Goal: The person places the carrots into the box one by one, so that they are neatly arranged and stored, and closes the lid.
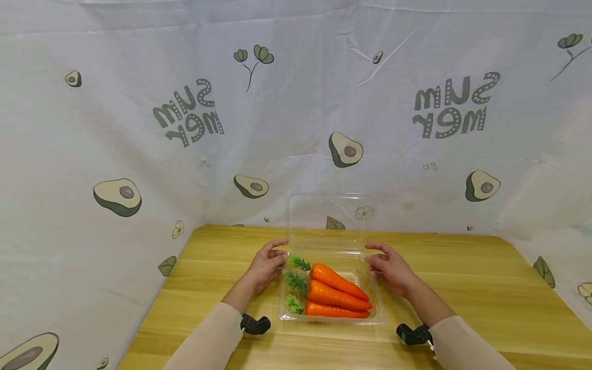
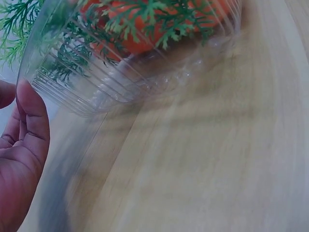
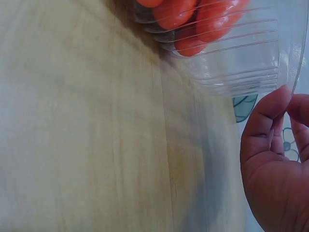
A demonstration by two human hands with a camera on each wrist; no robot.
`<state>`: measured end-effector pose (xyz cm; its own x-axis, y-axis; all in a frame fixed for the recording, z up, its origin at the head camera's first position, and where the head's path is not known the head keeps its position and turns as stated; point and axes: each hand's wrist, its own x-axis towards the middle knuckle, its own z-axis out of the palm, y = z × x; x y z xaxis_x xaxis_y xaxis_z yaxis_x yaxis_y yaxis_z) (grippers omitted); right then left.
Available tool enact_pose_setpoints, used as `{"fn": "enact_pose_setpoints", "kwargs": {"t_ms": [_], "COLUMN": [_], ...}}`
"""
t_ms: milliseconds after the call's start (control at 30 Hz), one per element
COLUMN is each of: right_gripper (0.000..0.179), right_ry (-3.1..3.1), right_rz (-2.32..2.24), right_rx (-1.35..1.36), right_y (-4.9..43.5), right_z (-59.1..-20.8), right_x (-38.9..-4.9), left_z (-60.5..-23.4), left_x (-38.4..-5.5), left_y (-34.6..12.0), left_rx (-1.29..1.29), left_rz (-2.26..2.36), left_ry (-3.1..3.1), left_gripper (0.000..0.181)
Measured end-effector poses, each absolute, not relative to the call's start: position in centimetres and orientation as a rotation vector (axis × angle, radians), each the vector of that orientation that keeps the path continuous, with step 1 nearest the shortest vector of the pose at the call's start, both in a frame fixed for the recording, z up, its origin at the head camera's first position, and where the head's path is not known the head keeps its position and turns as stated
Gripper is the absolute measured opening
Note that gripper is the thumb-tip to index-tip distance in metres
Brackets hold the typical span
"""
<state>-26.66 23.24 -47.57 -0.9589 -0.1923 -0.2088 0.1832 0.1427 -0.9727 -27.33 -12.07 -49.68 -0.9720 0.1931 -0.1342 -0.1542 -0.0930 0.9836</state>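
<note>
A clear plastic clamshell container [image 1: 376,322] lies on the table with its hinged lid [image 1: 324,205] raised at the back. Inside, three orange carrots [image 1: 339,281] show side by side, their leafy green tops [image 1: 296,280] to the left and tips to the right. My left hand [image 1: 267,266] pinches the rim at the left rear corner between thumb and fingers. At the right rear corner, my right hand [image 1: 392,268] pinches the rim likewise. Both wrist views show the container's ribbed walls [image 2: 72,92], with thumb and finger meeting at its edge.
The wooden table [image 1: 462,288] spreads out on both sides of the container. Behind it hangs a pale curtain [image 1: 287,118] printed with avocados and lettering, close to the table's back edge. A black device [image 1: 255,325] sits at each wrist.
</note>
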Motion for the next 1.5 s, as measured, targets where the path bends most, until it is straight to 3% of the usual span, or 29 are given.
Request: {"fn": "enact_pose_setpoints", "kwargs": {"t_ms": [600, 833, 1033, 1500], "right_gripper": [0.031, 0.039, 0.027, 0.042], "right_ry": [2.124, 2.157, 2.155, 2.155], "right_rz": [-1.932, -1.908, -1.929, -1.917], "right_rx": [0.031, 0.054, 0.047, 0.087], "right_y": [23.1, 23.1, 23.0, 22.6], "right_z": [-47.9, -47.9, -47.9, -47.5], "right_x": [-26.5, -26.5, -26.7, -27.5], "left_z": [-49.5, -49.5, -49.3, -48.8], "left_x": [-27.3, -27.4, -27.5, -29.0], "left_y": [-12.2, -12.1, -12.2, -12.9], "left_rx": [0.038, 0.015, 0.006, 0.019], "left_rz": [2.156, 2.154, 2.184, 2.188], "left_ry": [1.93, 1.933, 1.861, 1.755], "left_gripper": [0.034, 0.026, 0.026, 0.016]}}
